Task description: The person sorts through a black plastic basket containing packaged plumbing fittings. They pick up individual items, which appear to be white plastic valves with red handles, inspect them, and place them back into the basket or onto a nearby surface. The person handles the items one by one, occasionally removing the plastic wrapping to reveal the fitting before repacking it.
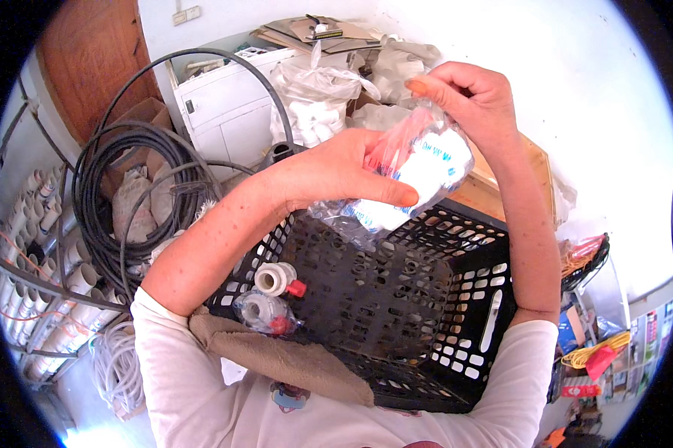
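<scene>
My left hand (347, 168) grips a clear plastic bag (432, 162) from the side, its thumb across the front. White pieces with blue print and something red show inside the bag. My right hand (465, 92) pinches the bag's upper edge between thumb and fingers. Both hands hold it above a black perforated plastic crate (476, 330). Inside the crate at the left lie a white plastic valve with a red handle (274, 279) and, beside it, a similar valve in clear wrapping (262, 311). A brown cloth (291, 367) hangs over the crate's near edge.
Coiled black hose (90, 207) and racked white pipes (28, 297) stand at the left. A white cabinet (219, 106) and a bag of white fittings (314, 112) are beyond the crate. Shelves with goods (639, 347) stand at the right.
</scene>
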`<action>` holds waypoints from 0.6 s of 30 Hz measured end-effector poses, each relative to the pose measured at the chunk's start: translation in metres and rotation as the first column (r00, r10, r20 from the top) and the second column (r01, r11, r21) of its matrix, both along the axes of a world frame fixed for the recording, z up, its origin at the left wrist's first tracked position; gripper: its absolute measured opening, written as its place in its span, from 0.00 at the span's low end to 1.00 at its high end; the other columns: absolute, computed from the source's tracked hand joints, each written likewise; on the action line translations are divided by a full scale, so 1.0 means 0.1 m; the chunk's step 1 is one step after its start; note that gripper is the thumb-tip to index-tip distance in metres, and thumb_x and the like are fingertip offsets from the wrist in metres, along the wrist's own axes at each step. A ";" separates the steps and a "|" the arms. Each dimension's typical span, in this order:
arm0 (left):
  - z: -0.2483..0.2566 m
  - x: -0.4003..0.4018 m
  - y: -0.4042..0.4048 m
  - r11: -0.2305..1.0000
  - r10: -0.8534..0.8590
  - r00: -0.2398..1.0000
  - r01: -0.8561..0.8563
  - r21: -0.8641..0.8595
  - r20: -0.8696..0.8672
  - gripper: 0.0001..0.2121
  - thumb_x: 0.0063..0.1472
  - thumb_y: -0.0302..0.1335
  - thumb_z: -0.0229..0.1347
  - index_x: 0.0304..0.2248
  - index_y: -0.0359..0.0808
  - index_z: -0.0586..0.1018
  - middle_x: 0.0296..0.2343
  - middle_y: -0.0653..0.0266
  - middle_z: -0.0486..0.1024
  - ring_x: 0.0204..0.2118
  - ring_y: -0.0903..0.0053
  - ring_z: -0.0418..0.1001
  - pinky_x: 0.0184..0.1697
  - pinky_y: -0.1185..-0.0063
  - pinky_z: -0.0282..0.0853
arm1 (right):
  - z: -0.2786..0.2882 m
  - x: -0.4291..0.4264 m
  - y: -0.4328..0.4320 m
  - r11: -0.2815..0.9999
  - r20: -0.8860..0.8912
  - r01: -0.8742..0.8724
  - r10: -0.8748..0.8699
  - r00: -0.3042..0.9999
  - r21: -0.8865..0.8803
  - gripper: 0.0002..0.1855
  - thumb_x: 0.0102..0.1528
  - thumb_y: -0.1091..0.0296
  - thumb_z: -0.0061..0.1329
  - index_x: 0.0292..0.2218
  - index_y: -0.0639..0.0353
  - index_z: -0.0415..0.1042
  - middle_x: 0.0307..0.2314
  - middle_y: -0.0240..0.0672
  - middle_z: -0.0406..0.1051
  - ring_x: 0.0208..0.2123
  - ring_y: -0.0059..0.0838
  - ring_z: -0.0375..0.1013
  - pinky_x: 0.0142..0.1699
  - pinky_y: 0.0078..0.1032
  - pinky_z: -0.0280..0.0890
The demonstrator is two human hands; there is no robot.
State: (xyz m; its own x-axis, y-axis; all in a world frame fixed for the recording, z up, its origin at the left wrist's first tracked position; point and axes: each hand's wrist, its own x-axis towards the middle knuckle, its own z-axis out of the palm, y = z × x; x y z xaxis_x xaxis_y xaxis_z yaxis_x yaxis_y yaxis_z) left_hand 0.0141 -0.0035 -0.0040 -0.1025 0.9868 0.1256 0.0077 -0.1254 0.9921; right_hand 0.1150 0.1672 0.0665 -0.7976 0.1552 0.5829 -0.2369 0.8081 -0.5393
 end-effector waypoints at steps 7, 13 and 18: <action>0.05 0.02 -0.02 0.997 0.031 0.999 -0.027 0.071 -0.043 0.21 0.47 0.27 0.66 0.41 0.32 0.75 0.33 0.69 0.75 0.36 0.87 0.71 0.41 0.85 0.67 | 0.07 0.00 0.20 0.994 -0.139 0.017 -0.032 0.990 -0.107 0.15 0.52 0.52 0.54 0.29 0.56 0.79 0.18 0.21 0.69 0.20 0.11 0.60 0.26 0.13 0.56; 0.08 -0.06 -0.04 0.967 0.203 0.976 -0.212 0.144 0.074 0.19 0.48 0.27 0.64 0.41 0.33 0.75 0.32 0.67 0.77 0.34 0.85 0.74 0.40 0.84 0.68 | -0.03 -0.03 0.28 0.960 0.028 -0.172 0.183 0.983 -0.221 0.20 0.54 0.48 0.50 0.34 0.58 0.77 0.25 0.24 0.71 0.27 0.14 0.66 0.33 0.16 0.61; 0.05 -0.06 -0.01 0.965 0.185 0.981 -0.193 0.177 0.064 0.18 0.50 0.28 0.63 0.40 0.32 0.75 0.31 0.64 0.77 0.35 0.81 0.75 0.41 0.81 0.70 | -0.01 -0.05 0.38 0.958 0.066 -0.197 0.215 0.974 -0.207 0.17 0.54 0.59 0.52 0.41 0.61 0.73 0.31 0.27 0.72 0.33 0.16 0.69 0.40 0.17 0.64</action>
